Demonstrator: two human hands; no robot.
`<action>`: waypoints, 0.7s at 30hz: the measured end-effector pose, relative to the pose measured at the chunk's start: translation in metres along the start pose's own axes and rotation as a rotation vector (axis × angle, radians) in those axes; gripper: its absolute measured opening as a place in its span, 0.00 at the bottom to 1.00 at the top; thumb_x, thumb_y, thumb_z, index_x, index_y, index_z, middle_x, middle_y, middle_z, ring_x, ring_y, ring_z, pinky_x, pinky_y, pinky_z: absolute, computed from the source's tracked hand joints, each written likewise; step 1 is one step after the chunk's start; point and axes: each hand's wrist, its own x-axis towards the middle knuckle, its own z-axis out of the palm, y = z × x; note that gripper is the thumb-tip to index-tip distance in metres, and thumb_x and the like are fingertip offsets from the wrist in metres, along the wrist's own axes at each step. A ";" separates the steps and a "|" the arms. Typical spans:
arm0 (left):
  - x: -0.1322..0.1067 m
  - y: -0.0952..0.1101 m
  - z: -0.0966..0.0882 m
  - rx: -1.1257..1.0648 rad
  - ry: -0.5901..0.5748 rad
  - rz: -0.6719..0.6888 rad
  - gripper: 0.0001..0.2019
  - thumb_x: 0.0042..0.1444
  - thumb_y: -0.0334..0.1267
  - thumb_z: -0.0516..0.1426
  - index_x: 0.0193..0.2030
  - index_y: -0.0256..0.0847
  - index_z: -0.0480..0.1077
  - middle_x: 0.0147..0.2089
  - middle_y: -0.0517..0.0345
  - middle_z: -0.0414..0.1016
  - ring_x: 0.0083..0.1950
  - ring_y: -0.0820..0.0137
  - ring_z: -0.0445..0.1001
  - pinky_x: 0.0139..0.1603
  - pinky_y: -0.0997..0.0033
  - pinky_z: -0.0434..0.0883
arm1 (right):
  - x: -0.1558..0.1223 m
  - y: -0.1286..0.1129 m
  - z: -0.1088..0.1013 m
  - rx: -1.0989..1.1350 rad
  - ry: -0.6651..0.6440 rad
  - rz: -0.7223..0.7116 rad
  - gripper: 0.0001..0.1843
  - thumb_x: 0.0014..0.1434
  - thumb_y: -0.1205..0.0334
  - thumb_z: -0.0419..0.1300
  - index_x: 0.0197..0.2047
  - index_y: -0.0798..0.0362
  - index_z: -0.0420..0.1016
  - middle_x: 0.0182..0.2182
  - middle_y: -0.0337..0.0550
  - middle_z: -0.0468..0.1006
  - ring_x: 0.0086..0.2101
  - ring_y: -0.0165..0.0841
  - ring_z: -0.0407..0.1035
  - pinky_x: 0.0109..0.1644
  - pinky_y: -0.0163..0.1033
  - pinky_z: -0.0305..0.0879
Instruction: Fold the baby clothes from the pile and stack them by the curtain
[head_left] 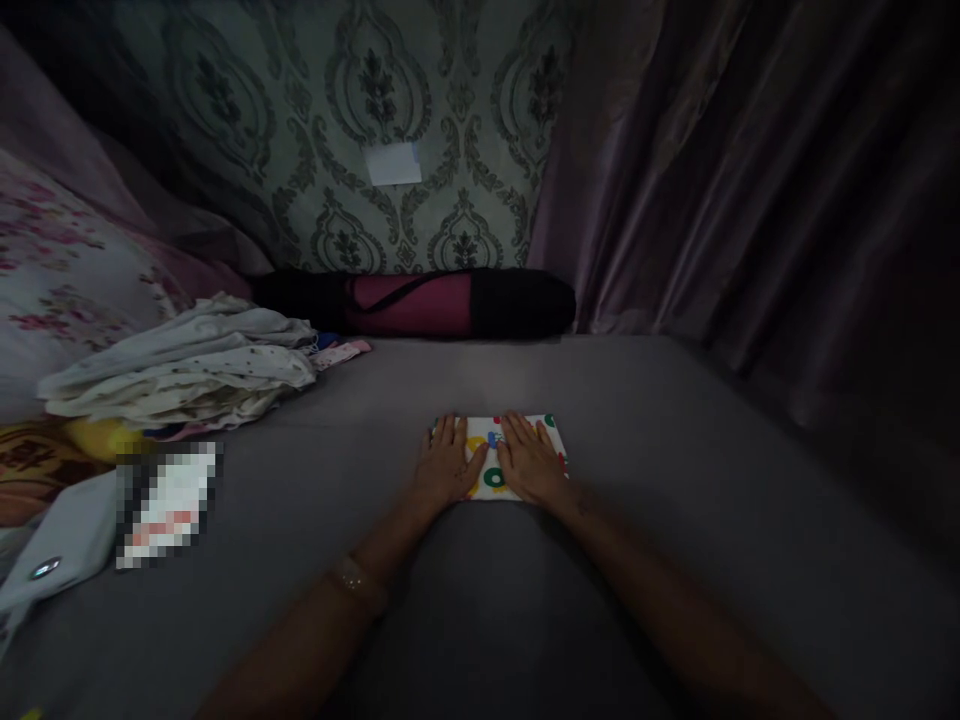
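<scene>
A folded white cloth (495,490) with green, yellow, red and blue prints lies flat on the grey bed sheet (480,610). On its left part rests my left hand (448,465), palm down with the fingers stretched out. My right hand (531,460) lies flat on the right part, fingers also extended. Between the two hands a strip of the printed cloth shows; the rest of it is partly covered by them. Neither hand grips anything.
At the left is a heap of light clothes (217,365), with a white device (67,530) and a blurred-out item (172,505) nearer. A black and maroon long bag (420,303) lies against the patterned wall (465,100). Purple curtains (675,180) hang at the right.
</scene>
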 end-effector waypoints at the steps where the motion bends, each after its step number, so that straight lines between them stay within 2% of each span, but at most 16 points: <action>1: 0.000 0.000 0.001 0.002 0.007 -0.008 0.37 0.63 0.56 0.39 0.69 0.26 0.49 0.71 0.33 0.47 0.72 0.50 0.45 0.68 0.47 0.46 | 0.000 0.002 0.001 -0.010 0.003 0.028 0.31 0.67 0.56 0.38 0.67 0.64 0.54 0.67 0.54 0.53 0.67 0.41 0.43 0.69 0.51 0.35; 6: 0.002 0.000 0.003 -0.038 -0.005 -0.025 0.38 0.63 0.58 0.39 0.69 0.27 0.50 0.71 0.33 0.47 0.72 0.49 0.44 0.68 0.46 0.45 | -0.002 0.020 0.001 -0.063 0.030 0.162 0.32 0.66 0.56 0.39 0.67 0.67 0.54 0.66 0.59 0.54 0.65 0.47 0.46 0.67 0.53 0.41; 10: 0.007 -0.008 -0.005 -0.181 -0.096 -0.031 0.39 0.62 0.60 0.38 0.69 0.28 0.49 0.72 0.35 0.44 0.73 0.51 0.41 0.68 0.47 0.44 | -0.002 0.027 -0.010 -0.080 0.043 0.182 0.32 0.66 0.57 0.38 0.67 0.68 0.54 0.66 0.60 0.55 0.65 0.46 0.48 0.66 0.54 0.42; 12: 0.007 -0.020 -0.011 -0.245 -0.084 -0.054 0.37 0.63 0.58 0.36 0.69 0.30 0.49 0.72 0.38 0.43 0.73 0.55 0.41 0.69 0.51 0.46 | -0.003 0.023 -0.016 -0.097 0.114 0.130 0.32 0.67 0.56 0.36 0.67 0.66 0.53 0.67 0.56 0.53 0.66 0.44 0.45 0.67 0.54 0.39; 14: 0.003 -0.039 -0.015 -0.226 -0.019 -0.089 0.34 0.65 0.55 0.35 0.69 0.32 0.51 0.72 0.40 0.45 0.73 0.57 0.43 0.69 0.54 0.47 | -0.003 0.018 -0.018 -0.099 0.155 0.042 0.32 0.67 0.55 0.35 0.68 0.64 0.52 0.68 0.52 0.50 0.67 0.41 0.42 0.68 0.51 0.36; 16: -0.005 -0.060 -0.018 -0.131 0.021 -0.133 0.32 0.65 0.52 0.36 0.68 0.32 0.53 0.71 0.40 0.48 0.72 0.57 0.45 0.69 0.53 0.48 | -0.004 0.015 -0.015 -0.082 0.107 -0.019 0.32 0.68 0.54 0.35 0.68 0.63 0.52 0.68 0.51 0.50 0.67 0.40 0.42 0.69 0.50 0.35; 18: -0.015 -0.080 -0.018 -0.018 0.029 -0.184 0.31 0.66 0.50 0.37 0.67 0.31 0.55 0.70 0.39 0.51 0.72 0.55 0.48 0.67 0.49 0.49 | -0.005 0.014 -0.010 -0.066 0.020 -0.019 0.33 0.67 0.53 0.35 0.68 0.64 0.53 0.67 0.52 0.52 0.66 0.40 0.43 0.69 0.49 0.35; 21: -0.027 -0.099 -0.017 0.104 0.043 -0.207 0.30 0.66 0.49 0.37 0.66 0.30 0.56 0.70 0.39 0.53 0.71 0.54 0.49 0.67 0.48 0.50 | -0.005 0.016 -0.002 -0.063 -0.049 -0.001 0.33 0.67 0.53 0.36 0.68 0.65 0.52 0.67 0.52 0.52 0.66 0.41 0.44 0.69 0.50 0.36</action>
